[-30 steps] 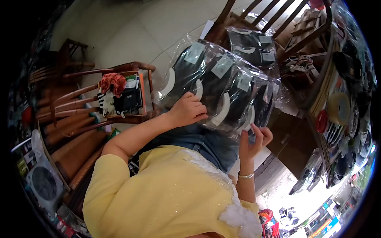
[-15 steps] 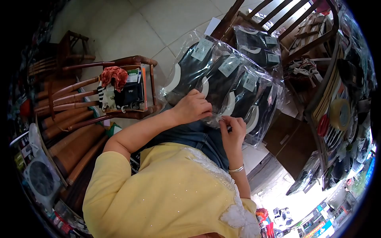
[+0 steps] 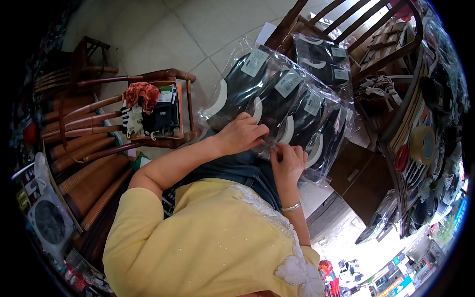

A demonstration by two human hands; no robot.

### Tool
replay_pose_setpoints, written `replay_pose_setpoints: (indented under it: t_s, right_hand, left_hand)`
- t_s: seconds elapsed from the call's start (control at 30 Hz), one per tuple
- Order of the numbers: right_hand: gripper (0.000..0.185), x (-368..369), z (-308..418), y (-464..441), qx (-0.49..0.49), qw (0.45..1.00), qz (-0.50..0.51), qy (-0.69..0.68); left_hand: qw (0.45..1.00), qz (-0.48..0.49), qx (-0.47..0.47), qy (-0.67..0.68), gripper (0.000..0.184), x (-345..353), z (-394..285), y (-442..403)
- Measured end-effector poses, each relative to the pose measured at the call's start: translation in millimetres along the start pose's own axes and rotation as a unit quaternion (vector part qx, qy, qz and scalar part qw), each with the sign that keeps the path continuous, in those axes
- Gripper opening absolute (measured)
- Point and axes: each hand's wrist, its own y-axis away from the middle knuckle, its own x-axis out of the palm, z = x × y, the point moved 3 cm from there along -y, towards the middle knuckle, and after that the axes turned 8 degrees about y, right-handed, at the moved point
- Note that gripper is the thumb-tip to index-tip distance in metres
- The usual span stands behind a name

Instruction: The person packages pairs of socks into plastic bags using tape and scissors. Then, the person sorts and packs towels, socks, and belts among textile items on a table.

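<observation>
A large clear plastic bag [image 3: 237, 106] lies over my lap. Several flat dark pieces with white curved ends and pale labels [image 3: 288, 84] show through it; their exact kind I cannot make out. My left hand [image 3: 243, 133] is closed in a pinch at the bag's near edge, knuckles up. Close beside it, my right hand [image 3: 288, 161], with a bangle at the wrist, pinches the same edge between thumb and forefinger. The fingertips of both hands nearly meet, and the bit of plastic between them is small.
A wooden chair [image 3: 173, 75] at the left carries a box with a red scrunched cloth [image 3: 142, 96]. Behind the bag, another plastic pack [image 3: 321, 57] rests by a slatted wooden chair [image 3: 363, 22]. At right are a cardboard box [image 3: 363, 178], a tape roll [image 3: 423, 144] and a crowded shelf.
My right hand has shifted slightly left, closer to my left hand. My left fingers have turned a little at the bag's edge, and the bag has barely moved.
</observation>
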Motion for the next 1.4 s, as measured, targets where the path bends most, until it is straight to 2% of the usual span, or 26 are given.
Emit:
replay_pose_setpoints:
  t_s: [0.1,0.2,0.27,0.3,0.37,0.4,0.6,0.83,1.0,1.23,1.3,1.4]
  right_hand:
    - [0.018,1,0,0,-0.001,1.0,0.01,0.016]
    - [0.029,4,-1,4,-0.008,0.999,0.009,0.037]
    - [0.06,6,-2,7,0.028,0.998,0.018,0.046]
    - [0.06,5,-3,4,0.028,0.998,0.018,0.046]
    - [0.094,-2,-11,-5,0.08,0.993,-0.007,0.092]
    - [0.103,2,-14,-3,0.078,0.993,0.023,0.089]
    - [0.097,4,-16,-1,0.08,0.991,0.034,0.099]
    - [0.086,1,-15,-10,0.084,0.992,0.004,0.092]
    - [0.078,-3,-15,-24,0.075,0.99,-0.018,0.115]
    - [0.073,2,-25,-35,0.071,0.986,-0.061,0.14]
    - [0.072,-2,-15,-32,0.045,0.995,-0.041,0.08]
    - [0.074,-3,-3,-24,0.017,0.996,0.002,0.087]
  left_hand:
    - [1.0,0.002,0.005,-0.004,0.028,1,1,0]
    - [1.0,-0.005,0.016,-0.012,0.028,0,1,0]
    - [1.0,-0.007,0.02,-0.012,0.029,2,3,2]
    - [1.0,-0.01,0.022,-0.012,0.029,3,3,3]
    - [0.999,-0.013,0.029,-0.024,0.031,3,3,4]
    - [0.999,-0.015,0.038,-0.035,0.032,2,2,3]
    - [0.997,-0.041,0.027,-0.059,0.042,4,-10,0]
    - [0.994,-0.048,-0.014,-0.098,0.042,8,-5,-6]
    - [0.985,-0.087,-0.034,-0.147,0.038,-3,-5,-15]
    - [0.988,-0.079,-0.042,-0.124,0.034,-3,-2,-15]
    - [0.99,-0.089,-0.043,-0.105,0.032,-4,1,-14]
    - [0.987,-0.103,-0.006,-0.123,0.029,-5,5,-9]
